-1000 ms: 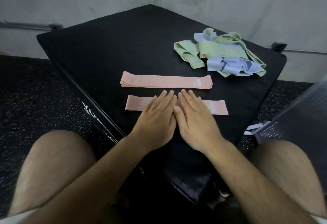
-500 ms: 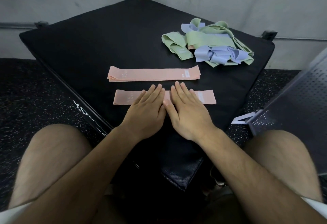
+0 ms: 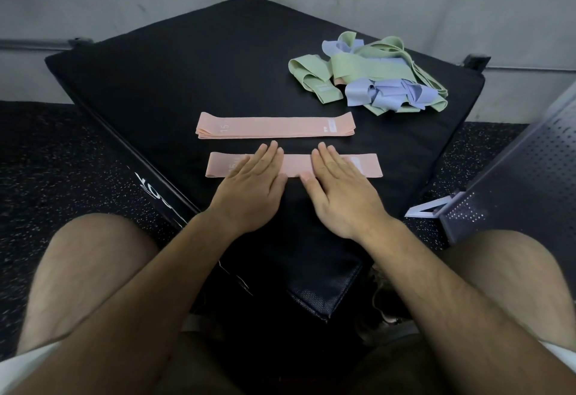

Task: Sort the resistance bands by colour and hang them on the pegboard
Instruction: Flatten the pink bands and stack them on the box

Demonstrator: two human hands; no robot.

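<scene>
pink band under both flat hands

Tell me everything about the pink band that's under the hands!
The nearer pink band is a flat loop of stretchy-looking fabric, laid straight and sideways on the black padded box. Pale print shows near both ends, partly covered. The left hand and right hand rest flat on it, fingers straight, with a gap between them. It lies parallel to a second pink band beyond it, not touching.

Left grip and right grip lie flat, palms down — fingers straight.
</scene>
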